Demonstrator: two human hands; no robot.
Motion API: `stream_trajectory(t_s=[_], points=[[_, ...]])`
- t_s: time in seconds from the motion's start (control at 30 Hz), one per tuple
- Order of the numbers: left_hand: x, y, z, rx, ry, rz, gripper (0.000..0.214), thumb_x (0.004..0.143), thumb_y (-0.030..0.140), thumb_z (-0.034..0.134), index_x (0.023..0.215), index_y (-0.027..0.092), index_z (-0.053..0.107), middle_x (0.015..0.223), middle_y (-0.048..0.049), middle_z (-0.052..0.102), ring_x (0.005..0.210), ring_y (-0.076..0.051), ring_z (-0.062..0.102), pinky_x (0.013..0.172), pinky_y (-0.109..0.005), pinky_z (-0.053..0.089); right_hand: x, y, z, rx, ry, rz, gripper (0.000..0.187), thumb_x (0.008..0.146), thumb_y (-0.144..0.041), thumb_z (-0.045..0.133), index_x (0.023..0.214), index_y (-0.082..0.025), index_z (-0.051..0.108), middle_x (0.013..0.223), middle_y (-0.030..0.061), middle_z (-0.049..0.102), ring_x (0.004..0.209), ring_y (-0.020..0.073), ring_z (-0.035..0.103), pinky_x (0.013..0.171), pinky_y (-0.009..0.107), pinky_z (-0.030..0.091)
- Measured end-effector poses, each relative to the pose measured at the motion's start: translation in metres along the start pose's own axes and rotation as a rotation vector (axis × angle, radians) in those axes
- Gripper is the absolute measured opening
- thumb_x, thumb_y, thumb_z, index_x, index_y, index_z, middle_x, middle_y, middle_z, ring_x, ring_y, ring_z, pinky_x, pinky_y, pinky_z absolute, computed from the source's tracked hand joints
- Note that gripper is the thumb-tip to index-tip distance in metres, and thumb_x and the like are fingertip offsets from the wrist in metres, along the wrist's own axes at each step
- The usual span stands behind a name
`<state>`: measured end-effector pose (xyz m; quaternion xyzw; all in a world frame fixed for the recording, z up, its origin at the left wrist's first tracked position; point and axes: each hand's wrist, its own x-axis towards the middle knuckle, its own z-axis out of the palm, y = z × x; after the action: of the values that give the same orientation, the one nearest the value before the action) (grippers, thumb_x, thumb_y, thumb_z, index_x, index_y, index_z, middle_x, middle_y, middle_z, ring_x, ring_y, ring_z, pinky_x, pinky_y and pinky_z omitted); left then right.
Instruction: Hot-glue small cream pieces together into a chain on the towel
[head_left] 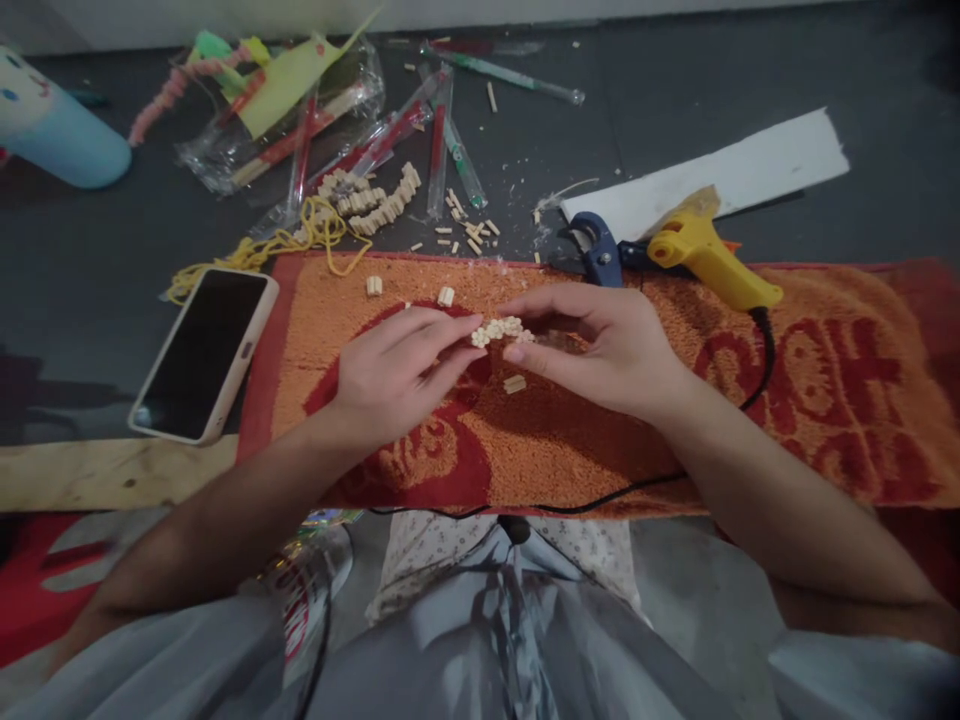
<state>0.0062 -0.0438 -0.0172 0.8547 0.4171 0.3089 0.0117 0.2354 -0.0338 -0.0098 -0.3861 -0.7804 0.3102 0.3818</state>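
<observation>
The left hand [409, 365] and right hand [600, 340] pinch opposite ends of a curved cluster of wooden sticks [502, 330] over an orange towel [585, 450], near a glue gun [709, 255].

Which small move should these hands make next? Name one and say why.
Probably have the right hand pick up the small, pale, ribbed bundle: it lies loose on the orange-and-red terry towel, just below the curved cluster of pale little sticks, while the left hand pinches the cluster's left end and could likely steady it.
</observation>
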Motion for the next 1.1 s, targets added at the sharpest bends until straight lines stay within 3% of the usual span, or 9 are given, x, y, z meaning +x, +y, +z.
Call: stream_trajectory(t_s=[0.1, 0.33, 0.7, 0.87, 1.1], points=[[0.0, -0.002, 0.002, -0.009, 0.012, -0.007, 0.026, 0.096, 0.037, 0.06, 0.112, 0.021, 0.074, 0.095, -0.0051, 0.077, 0.085, -0.016, 0.071, 0.081, -0.027, 0.058, -0.002, -0.002, -0.002, -0.084, -0.012, -0.038, 0.028, 0.085, -0.031, 0.074, 0.111, -0.021, 0.074, 0.103, 0.0045, 0.077, 0.087, 0.0198, 0.073, 0.081, 0.033, 0.06], [0.001, -0.003, 0.004, -0.074, -0.028, 0.006, 0.022, 0.096, 0.032, 0.06, 0.11, 0.021, 0.074, 0.097, -0.0041, 0.077, 0.086, -0.015, 0.072, 0.08, -0.026, 0.057, -0.004, -0.001, -0.001, -0.276, 0.046, -0.175, 0.026, 0.089, -0.021, 0.063, 0.114, -0.022, 0.073, 0.105, 0.0049, 0.078, 0.094, 0.021, 0.074, 0.085, 0.034, 0.059], [0.0, -0.005, 0.008, -0.059, -0.007, -0.027, 0.022, 0.095, 0.037, 0.062, 0.107, 0.023, 0.073, 0.095, -0.0035, 0.078, 0.085, -0.017, 0.072, 0.079, -0.029, 0.058, -0.007, 0.004, 0.005, -0.339, 0.086, -0.186, 0.026, 0.092, -0.021, 0.059, 0.113, -0.022, 0.074, 0.099, 0.0047, 0.078, 0.091, 0.0204, 0.073, 0.08, 0.032, 0.06], [0.002, -0.004, 0.005, -0.103, 0.005, -0.065, 0.029, 0.09, 0.039, 0.069, 0.114, 0.021, 0.07, 0.094, -0.0029, 0.077, 0.081, -0.015, 0.071, 0.077, -0.028, 0.058, -0.005, 0.007, 0.002, -0.354, 0.173, -0.274, 0.027, 0.09, -0.017, 0.062, 0.115, -0.021, 0.072, 0.104, 0.0072, 0.077, 0.096, 0.0213, 0.073, 0.083, 0.035, 0.061], [0.007, -0.005, 0.0, -0.213, 0.031, -0.142, 0.019, 0.094, 0.029, 0.061, 0.108, 0.022, 0.071, 0.095, -0.0027, 0.078, 0.084, -0.015, 0.071, 0.081, -0.03, 0.058, 0.0, 0.007, -0.003, -0.362, 0.192, -0.382, 0.031, 0.089, -0.012, 0.063, 0.114, -0.027, 0.072, 0.102, 0.0066, 0.076, 0.092, 0.0209, 0.072, 0.081, 0.037, 0.062]])
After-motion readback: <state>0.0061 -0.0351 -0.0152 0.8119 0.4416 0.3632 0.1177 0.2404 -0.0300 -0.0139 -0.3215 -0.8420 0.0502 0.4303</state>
